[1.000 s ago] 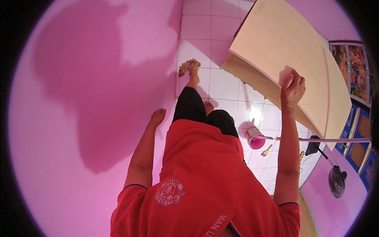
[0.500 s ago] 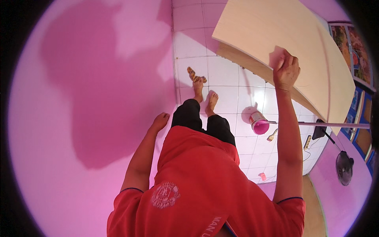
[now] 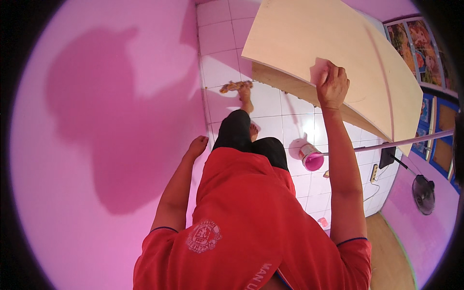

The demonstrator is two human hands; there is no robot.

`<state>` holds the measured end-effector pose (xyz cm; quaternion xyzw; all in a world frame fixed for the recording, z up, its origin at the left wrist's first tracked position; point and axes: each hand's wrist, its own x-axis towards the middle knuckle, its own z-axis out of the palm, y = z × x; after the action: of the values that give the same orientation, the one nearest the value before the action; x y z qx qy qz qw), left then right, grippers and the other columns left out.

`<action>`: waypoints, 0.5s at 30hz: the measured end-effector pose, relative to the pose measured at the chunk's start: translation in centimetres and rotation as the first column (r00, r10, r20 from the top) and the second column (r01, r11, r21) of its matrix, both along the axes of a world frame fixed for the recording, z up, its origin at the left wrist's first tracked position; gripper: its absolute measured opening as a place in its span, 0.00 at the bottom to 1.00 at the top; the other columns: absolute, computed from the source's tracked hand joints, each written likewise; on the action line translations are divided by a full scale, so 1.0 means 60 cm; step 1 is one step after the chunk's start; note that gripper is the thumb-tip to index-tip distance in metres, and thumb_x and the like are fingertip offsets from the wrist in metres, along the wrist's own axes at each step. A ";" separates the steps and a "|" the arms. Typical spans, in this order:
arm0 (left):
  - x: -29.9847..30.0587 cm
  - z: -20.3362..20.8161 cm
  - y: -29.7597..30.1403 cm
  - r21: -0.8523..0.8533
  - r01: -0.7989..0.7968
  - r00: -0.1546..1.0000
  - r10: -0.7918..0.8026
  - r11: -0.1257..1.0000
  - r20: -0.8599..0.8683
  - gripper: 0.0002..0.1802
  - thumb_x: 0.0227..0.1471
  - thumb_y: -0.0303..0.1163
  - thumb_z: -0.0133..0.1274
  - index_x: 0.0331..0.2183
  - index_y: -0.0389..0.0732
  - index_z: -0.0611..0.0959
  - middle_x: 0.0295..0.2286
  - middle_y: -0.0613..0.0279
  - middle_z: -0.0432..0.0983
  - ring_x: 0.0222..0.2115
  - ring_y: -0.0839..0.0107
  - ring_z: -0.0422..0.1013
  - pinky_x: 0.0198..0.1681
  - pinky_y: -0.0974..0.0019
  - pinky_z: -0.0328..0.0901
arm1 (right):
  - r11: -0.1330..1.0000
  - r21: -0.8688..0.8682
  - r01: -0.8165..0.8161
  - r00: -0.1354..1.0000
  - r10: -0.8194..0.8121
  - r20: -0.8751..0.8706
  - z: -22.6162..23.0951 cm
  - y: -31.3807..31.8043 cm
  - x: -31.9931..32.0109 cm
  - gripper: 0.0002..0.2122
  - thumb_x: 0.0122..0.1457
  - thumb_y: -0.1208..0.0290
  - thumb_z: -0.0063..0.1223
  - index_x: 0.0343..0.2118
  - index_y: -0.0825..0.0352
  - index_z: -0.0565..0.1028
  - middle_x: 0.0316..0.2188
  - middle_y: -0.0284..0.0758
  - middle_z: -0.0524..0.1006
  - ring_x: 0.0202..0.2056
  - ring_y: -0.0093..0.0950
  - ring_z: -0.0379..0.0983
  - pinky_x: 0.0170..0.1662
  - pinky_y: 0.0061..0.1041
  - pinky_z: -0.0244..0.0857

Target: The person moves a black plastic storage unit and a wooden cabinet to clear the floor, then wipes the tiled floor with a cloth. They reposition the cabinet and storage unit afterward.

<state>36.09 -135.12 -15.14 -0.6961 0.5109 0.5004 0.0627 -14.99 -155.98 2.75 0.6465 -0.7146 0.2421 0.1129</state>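
My left hand hangs low beside the pink wall, fingers curled in, with nothing visible in it. My right hand is at the near edge of a pale wooden board, its fingers bent and closed. Whether those fingers grip the edge or something small is hidden. Under my forward foot lies a crumpled patterned brown cloth on the white tiles. My other foot shows partly behind my dark trouser leg.
Right of my legs stands a bucket of pink paint; a long pole slants from it past my right forearm. Near it are a paintbrush, a power strip and a black fan. A small red item lies farther right.
My foot and the cloth have shifted, and the cloth now lies more crosswise. My other foot is more hidden by my leg. The view has turned slightly; my right hand keeps its place at the board.
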 end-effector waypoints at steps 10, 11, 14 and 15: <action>-0.010 0.061 0.069 -0.007 -0.189 0.981 0.188 0.982 -0.036 0.24 0.59 0.45 0.42 0.44 0.32 0.76 0.40 0.49 0.77 0.40 0.60 0.74 0.46 0.61 0.65 | 0.996 0.024 -0.084 0.996 0.084 0.012 0.008 0.002 0.004 0.12 0.60 0.64 0.42 0.44 0.58 0.73 0.33 0.35 0.73 0.37 0.37 0.70 0.38 0.38 0.61; 0.002 0.062 0.085 -0.018 -0.192 0.981 0.192 0.981 -0.023 0.24 0.59 0.44 0.42 0.44 0.32 0.76 0.40 0.50 0.77 0.39 0.62 0.74 0.46 0.61 0.66 | 0.996 0.008 -0.088 0.996 0.088 0.012 0.009 0.002 0.006 0.12 0.61 0.63 0.42 0.44 0.58 0.73 0.33 0.35 0.73 0.37 0.37 0.70 0.37 0.38 0.61; 0.050 0.053 0.146 0.035 -0.334 0.942 0.334 0.942 0.013 0.24 0.59 0.45 0.42 0.41 0.31 0.77 0.36 0.52 0.77 0.36 0.63 0.74 0.43 0.61 0.67 | 0.995 -0.015 -0.102 0.995 0.102 0.005 0.015 0.000 0.011 0.12 0.62 0.63 0.41 0.44 0.59 0.73 0.33 0.38 0.73 0.36 0.39 0.70 0.36 0.40 0.62; 0.067 0.044 0.171 0.082 -0.393 0.920 0.391 0.916 0.038 0.24 0.59 0.45 0.42 0.41 0.30 0.77 0.36 0.53 0.76 0.36 0.63 0.74 0.42 0.61 0.67 | 0.993 -0.025 -0.116 0.993 0.116 0.018 0.016 0.000 0.013 0.12 0.62 0.63 0.41 0.44 0.59 0.73 0.32 0.38 0.73 0.36 0.39 0.70 0.35 0.40 0.62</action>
<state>40.14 -124.87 -12.48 -0.7861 0.3379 0.5176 -0.0026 -14.21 -156.00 3.74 0.6832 -0.6738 0.2632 0.0996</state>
